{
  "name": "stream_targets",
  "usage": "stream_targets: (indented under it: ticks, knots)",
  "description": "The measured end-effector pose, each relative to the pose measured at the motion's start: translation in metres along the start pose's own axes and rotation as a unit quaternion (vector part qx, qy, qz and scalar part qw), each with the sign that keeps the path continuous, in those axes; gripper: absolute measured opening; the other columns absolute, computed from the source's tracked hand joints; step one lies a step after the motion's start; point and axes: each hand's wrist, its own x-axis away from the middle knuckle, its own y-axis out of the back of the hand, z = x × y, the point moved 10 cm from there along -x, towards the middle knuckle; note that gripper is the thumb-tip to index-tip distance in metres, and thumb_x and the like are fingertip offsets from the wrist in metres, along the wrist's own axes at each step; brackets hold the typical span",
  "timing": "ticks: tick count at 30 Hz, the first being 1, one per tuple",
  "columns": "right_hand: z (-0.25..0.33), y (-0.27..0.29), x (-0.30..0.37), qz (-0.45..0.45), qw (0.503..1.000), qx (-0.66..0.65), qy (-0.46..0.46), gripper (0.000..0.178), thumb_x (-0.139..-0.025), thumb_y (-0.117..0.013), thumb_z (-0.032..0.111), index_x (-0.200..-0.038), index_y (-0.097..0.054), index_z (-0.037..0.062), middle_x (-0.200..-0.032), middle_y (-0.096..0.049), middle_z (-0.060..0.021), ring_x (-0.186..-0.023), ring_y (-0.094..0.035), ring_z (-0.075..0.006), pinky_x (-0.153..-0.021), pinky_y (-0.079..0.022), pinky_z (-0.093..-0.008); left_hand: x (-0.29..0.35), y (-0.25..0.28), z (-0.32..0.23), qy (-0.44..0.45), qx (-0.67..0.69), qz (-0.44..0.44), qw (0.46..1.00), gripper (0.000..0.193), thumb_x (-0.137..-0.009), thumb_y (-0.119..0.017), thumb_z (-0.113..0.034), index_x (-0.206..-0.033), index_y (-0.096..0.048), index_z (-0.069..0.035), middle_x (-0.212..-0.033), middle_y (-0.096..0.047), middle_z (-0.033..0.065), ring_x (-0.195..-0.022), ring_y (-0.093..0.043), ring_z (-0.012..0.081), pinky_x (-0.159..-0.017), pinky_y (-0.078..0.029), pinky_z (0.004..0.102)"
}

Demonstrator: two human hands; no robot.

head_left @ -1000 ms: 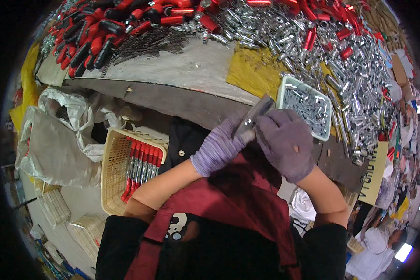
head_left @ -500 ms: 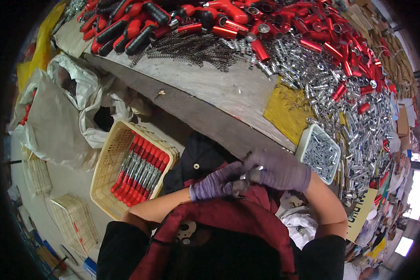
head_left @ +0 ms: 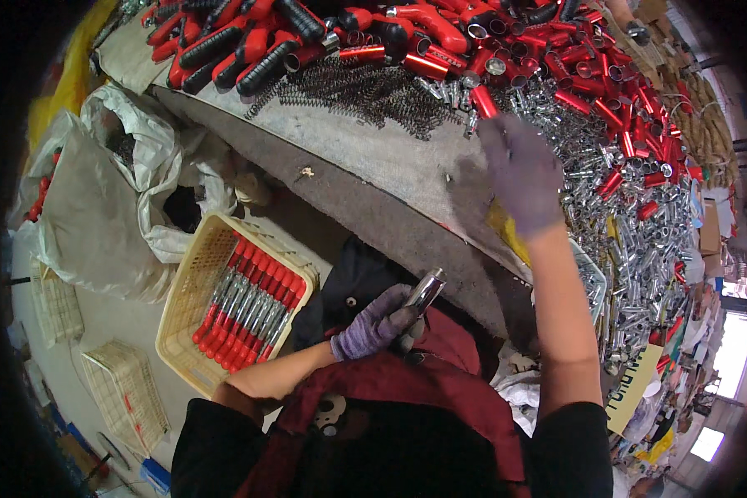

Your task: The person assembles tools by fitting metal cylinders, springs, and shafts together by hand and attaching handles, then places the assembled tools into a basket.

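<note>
The left hand (head_left: 373, 326) grips a chrome cylinder (head_left: 426, 290); the right hand (head_left: 524, 176), hold unclear, seems at part-picking by a red sleeve (head_left: 484, 101), wanting fingertip precision.

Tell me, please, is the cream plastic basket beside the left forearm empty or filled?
At least partly filled: a row of red-ended silver rods lies inside the cream plastic basket. Layers underneath: cannot tell.

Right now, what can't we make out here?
All in the head view:
- Right hand: blurred; can't tell whether it holds anything.
- Metal tube: lower end hidden by the left hand.
- Pale tray: mostly hidden behind the right forearm.
- Red-and-black handles: some cut off by the upper edge.
</note>
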Motion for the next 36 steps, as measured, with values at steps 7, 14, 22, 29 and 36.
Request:
stream_targets:
  ticks: [7, 14, 22, 29, 36]
  knots:
    - [-0.028, -0.010, -0.054, -0.092, 0.958, 0.270, 0.022, 0.036, -0.080, -0.060, 0.031, -0.107, -0.055, 0.0074, -0.115, -0.055, -0.0161, -0.108, -0.053, -0.0295, -0.088, -0.044, -0.0396, 0.012, 0.007, 0.005, -0.049, 0.033, 0.019, 0.998, 0.037, -0.095, -0.044, -0.034, -0.124, -0.038, -0.012, -0.085, -0.057, 0.0058, -0.065, -0.056, 0.0119, -0.059, -0.047, 0.0261]
    - [0.001, 0.014, 0.004, -0.039, 0.995, -0.048, 0.075, 0.036, -0.074, -0.065, 0.010, -0.107, -0.052, 0.0073, -0.102, -0.058, -0.0136, -0.095, -0.058, -0.0304, -0.082, -0.046, -0.0381, 0.003, 0.013, -0.040, -0.104, -0.166, -0.061, 0.979, 0.028, -0.095, -0.045, -0.033, -0.108, -0.047, -0.009, -0.082, -0.054, 0.0018, -0.064, -0.052, 0.0079, -0.059, -0.044, 0.0232]
    - [0.057, -0.001, 0.086, 0.274, 0.898, -0.215, 0.268, 0.029, -0.073, -0.060, 0.024, -0.096, -0.054, 0.0060, -0.092, -0.052, -0.0078, -0.086, -0.053, -0.0211, -0.077, -0.042, -0.0299, -0.007, 0.008, -0.076, 0.034, -0.379, -0.019, 0.924, 0.041, -0.083, -0.063, -0.025, -0.114, -0.051, -0.002, -0.089, -0.060, 0.0134, -0.082, -0.060, 0.0225, -0.075, -0.046, 0.0332]
    - [0.060, -0.021, 0.080, 0.276, 0.916, -0.179, 0.230, 0.037, -0.068, -0.054, 0.021, -0.101, -0.051, 0.0041, -0.094, -0.052, -0.0163, -0.091, -0.054, -0.0360, -0.080, -0.044, -0.0403, 0.004, 0.019, -0.067, -0.011, -0.326, -0.050, 0.944, 0.040, -0.085, -0.060, -0.024, -0.118, -0.048, -0.003, -0.100, -0.057, 0.0103, -0.091, -0.057, 0.0178, -0.080, -0.045, 0.0309]
    - [0.071, -0.050, 0.081, 0.326, 0.900, -0.173, 0.233, 0.041, -0.068, -0.055, 0.018, -0.107, -0.052, 0.0058, -0.098, -0.054, -0.0172, -0.092, -0.054, -0.0367, -0.084, -0.044, -0.0397, 0.008, 0.033, -0.075, -0.045, -0.249, -0.042, 0.966, 0.056, -0.087, -0.056, -0.042, -0.126, -0.042, -0.005, -0.099, -0.050, 0.0014, -0.083, -0.050, 0.0075, -0.070, -0.044, 0.0238]
